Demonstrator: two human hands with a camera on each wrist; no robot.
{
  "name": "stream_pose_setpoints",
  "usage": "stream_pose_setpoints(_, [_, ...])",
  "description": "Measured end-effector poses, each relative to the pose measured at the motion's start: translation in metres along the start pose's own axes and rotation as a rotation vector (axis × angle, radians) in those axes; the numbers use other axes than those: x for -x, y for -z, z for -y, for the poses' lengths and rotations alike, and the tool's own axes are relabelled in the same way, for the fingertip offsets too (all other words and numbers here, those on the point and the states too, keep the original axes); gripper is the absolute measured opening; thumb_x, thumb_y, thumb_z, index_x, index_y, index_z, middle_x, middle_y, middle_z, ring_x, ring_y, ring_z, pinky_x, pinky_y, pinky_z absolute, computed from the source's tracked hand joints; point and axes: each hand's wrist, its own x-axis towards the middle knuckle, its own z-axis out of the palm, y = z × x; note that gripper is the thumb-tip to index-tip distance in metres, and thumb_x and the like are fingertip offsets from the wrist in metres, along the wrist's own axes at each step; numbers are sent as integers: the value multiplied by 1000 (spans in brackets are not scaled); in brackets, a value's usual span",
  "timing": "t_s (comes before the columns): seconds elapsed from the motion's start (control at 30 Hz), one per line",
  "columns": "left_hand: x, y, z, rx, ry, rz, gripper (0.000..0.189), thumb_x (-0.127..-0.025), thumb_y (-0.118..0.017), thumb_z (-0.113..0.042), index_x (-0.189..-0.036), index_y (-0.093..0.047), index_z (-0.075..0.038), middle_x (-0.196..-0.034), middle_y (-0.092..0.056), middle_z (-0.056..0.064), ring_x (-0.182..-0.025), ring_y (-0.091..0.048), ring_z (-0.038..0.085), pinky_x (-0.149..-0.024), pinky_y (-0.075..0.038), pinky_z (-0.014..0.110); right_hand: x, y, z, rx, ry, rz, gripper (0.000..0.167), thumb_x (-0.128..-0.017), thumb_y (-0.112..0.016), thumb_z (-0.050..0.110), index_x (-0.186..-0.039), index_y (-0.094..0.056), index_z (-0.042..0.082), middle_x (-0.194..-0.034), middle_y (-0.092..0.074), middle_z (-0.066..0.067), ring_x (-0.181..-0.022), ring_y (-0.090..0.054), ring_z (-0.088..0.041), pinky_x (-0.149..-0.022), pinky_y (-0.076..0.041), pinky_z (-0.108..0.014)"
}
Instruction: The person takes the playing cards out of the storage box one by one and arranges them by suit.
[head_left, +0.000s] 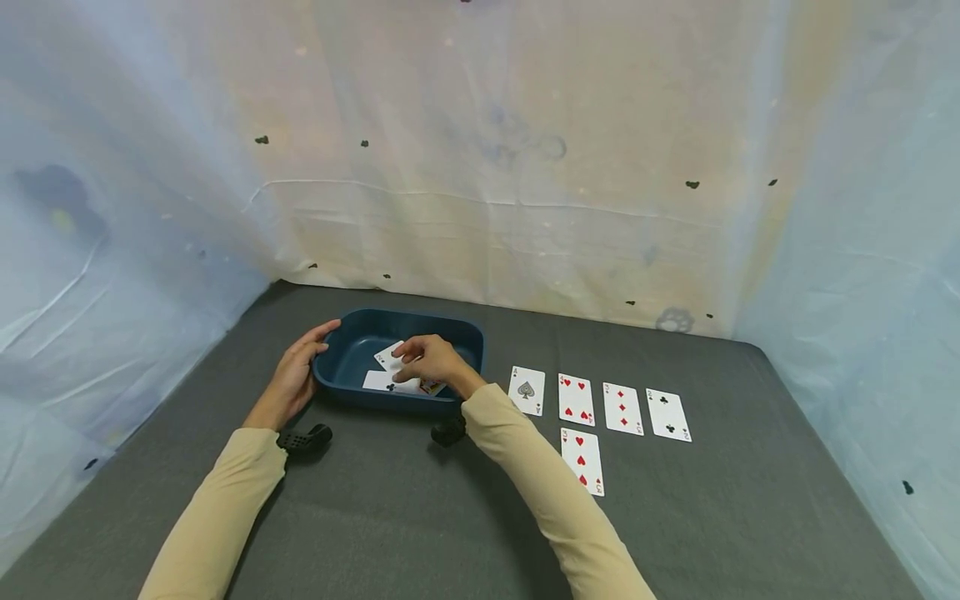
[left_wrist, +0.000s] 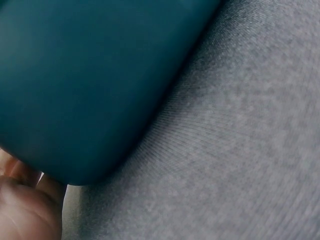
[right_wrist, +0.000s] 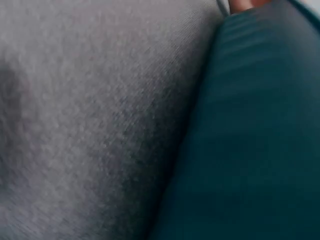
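Observation:
A dark blue rectangular tray [head_left: 405,402] stands on the grey cloth, with several playing cards lying inside. My left hand [head_left: 291,377] holds the tray's left end, its thumb and fingers at the rim; in the left wrist view, part of that hand [left_wrist: 27,207] shows beside the tray's corner. Reaching over the front right side, my right hand [head_left: 433,360] is among the cards, thumb and fingertips apart. Its fingertips are right at one white card [head_left: 387,358], and its thumb overlaps a club card [head_left: 377,380]. A colourful card [head_left: 431,387] is partly hidden under this hand.
Right of the tray, face-up cards form a row: ace of spades [head_left: 527,392], four of hearts [head_left: 576,400], three of diamonds [head_left: 622,409] and two of clubs [head_left: 668,415]. A three of hearts [head_left: 582,458] lies below the four, beside my right sleeve [head_left: 547,492]. Cloth curtains [head_left: 495,167] surround the table.

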Motion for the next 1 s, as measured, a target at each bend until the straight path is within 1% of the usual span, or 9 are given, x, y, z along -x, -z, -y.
stream_pose_setpoints(0.17, [0, -1, 1, 3, -7, -4, 47, -105, -28, -5, -152, -30, -6, -161, -8, 5, -133, -30, 21, -86, -47, 22, -3, -2, -1, 33, -39, 29, 40, -75, -85, 8, -112, -70, 6, -98, -63, -7, -72, -52, -12, -59, -48, -27])
stream_pose_setpoints(0.3, [1, -1, 1, 17, -12, -1, 47, -105, -29, -5, -152, -30, -5, -160, -10, 5, -124, -41, 17, -82, -49, 23, -5, -3, -2, 68, -74, 39, 42, -72, -86, 7, -111, -70, 7, -97, -62, -6, -62, -51, -12, -56, -50, -29])
stream_pose_setpoints(0.4, [1, -1, 2, 22, -15, 5, 47, -105, -30, -6, -152, -31, -5, -160, -10, 6, -118, -47, 14, -81, -49, 23, -6, -3, -4, 127, -78, 17, 42, -70, -87, 6, -109, -70, 8, -96, -62, -4, -68, -52, -12, -58, -48, -26])
stream_pose_setpoints(0.47, [1, -1, 2, 25, -17, 10, 47, -105, -30, -6, -152, -30, -5, -160, -9, 6, -117, -48, 13, -81, -49, 23, -6, -3, -5, 155, -80, -2, 42, -69, -88, 6, -108, -71, 8, -95, -62, -3, -75, -52, -13, -60, -47, -25])
stream_pose_setpoints(0.53, [2, -1, 2, 19, -15, 9, 46, -105, -29, -6, -152, -30, -5, -160, -9, 6, -117, -48, 14, -80, -49, 22, -6, -3, -5, 177, -83, -24, 40, -70, -88, 5, -106, -71, 8, -94, -62, -2, -81, -53, -14, -63, -47, -24])
stream_pose_setpoints(0.6, [1, -1, 1, 20, -13, 8, 47, -105, -29, -6, -152, -30, -4, -160, -10, 6, -117, -48, 16, -79, -49, 23, -6, -3, -6, 178, -97, -54, 38, -70, -87, 5, -105, -71, 7, -94, -62, -3, -83, -54, -16, -65, -48, -25])
stream_pose_setpoints(0.77, [0, -2, 1, 17, -11, -1, 47, -105, -30, -5, -152, -30, -4, -160, -9, 6, -126, -38, 19, -82, -49, 23, -8, -2, -7, 228, -118, -163, 34, -72, -86, 9, -102, -72, 6, -96, -63, -4, -86, -54, -16, -73, -47, -27])
stream_pose_setpoints(0.87, [0, -1, 1, 7, -9, -7, 47, -105, -30, -5, -152, -31, -4, -161, -9, 6, -129, -33, 19, -84, -48, 23, -8, -2, -7, 257, -134, -200, 32, -73, -86, 12, -101, -72, 5, -96, -63, -3, -87, -54, -15, -77, -46, -28])
stream_pose_setpoints(1.0, [0, -2, 2, -4, -9, -7, 47, -105, -29, -5, -152, -30, -4, -161, -8, 6, -132, -30, 22, -83, -48, 23, -8, -2, -8, 247, -168, -223, 30, -74, -86, 13, -99, -71, 5, -93, -64, -4, -84, -56, -16, -71, -48, -29])
